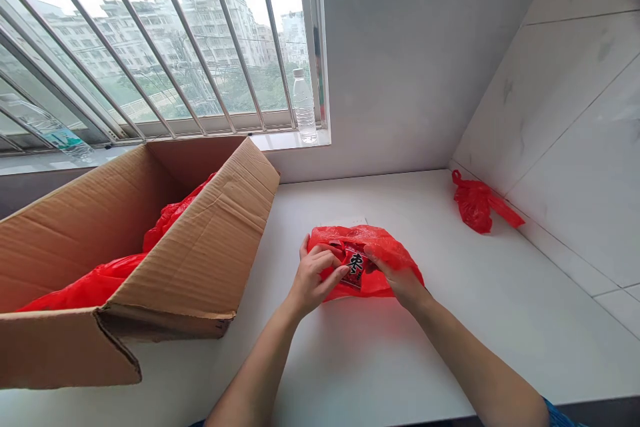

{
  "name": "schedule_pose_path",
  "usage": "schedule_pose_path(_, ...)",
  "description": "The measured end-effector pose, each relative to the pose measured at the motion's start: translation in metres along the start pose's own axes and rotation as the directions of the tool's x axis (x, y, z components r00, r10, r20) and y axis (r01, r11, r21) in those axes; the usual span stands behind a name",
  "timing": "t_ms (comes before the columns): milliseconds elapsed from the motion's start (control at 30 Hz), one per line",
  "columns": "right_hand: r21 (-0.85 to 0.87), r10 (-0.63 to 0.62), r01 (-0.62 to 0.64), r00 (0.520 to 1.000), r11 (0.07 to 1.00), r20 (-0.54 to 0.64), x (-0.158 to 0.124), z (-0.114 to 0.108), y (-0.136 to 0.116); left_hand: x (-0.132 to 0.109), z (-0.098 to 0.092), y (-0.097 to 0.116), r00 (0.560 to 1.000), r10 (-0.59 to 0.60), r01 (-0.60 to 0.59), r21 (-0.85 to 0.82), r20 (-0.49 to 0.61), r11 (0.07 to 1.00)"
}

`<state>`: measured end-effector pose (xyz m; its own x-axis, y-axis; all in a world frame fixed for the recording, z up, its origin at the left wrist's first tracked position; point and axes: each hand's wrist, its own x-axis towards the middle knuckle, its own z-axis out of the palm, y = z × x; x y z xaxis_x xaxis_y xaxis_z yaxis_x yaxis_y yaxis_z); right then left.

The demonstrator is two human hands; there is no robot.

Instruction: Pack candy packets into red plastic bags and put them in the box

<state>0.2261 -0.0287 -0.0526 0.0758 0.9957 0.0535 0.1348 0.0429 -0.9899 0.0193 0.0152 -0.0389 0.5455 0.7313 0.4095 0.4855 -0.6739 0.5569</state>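
Note:
A thin red plastic bag [385,238] lies on the white tabletop in the middle of the head view. In its opening sits a small red packet [355,268] with a black label and a white character on it. My left hand [315,278] is closed on the bag's left side, its thumb and index finger close to the packet's left edge. My right hand [397,277] reaches inside the bag, partly seen through the red film. Its fingertips hold the packet's right side. The rest of the bag's contents is hidden.
On the left stands an open cardboard box [200,247] with red plastic bags [105,280] inside. A knotted red bag [475,205] lies by the tiled wall at right. Two plastic bottles, one upright bottle [303,107] and one tilted bottle [65,139], rest on the barred window's sill.

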Motion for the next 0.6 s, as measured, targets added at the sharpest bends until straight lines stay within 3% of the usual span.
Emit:
schedule_pose_path(200, -0.023, 0.011, -0.011, 0.999, 1.000, 0.035, -0.0031, 0.0014, -0.0069, -0.0002, 0.0013, -0.0001, 0.999, -0.032, 0.032, 0.004, 0.006, 0.999)
schedule_pose_path(400, 0.133, 0.041, -0.046, 0.998, 0.990, 0.042, -0.0024, 0.0048, -0.0095, 0.0000, 0.0049, -0.0028, 1.000, 0.000, 0.000, 0.012, -0.017, 1.000)
schedule_pose_path(600, 0.023, 0.062, -0.063, 0.998, 0.998, 0.010, -0.0019, 0.0001, -0.0070, 0.0000, 0.0000, -0.0009, 1.000, 0.004, -0.004, 0.008, 0.017, 1.000)
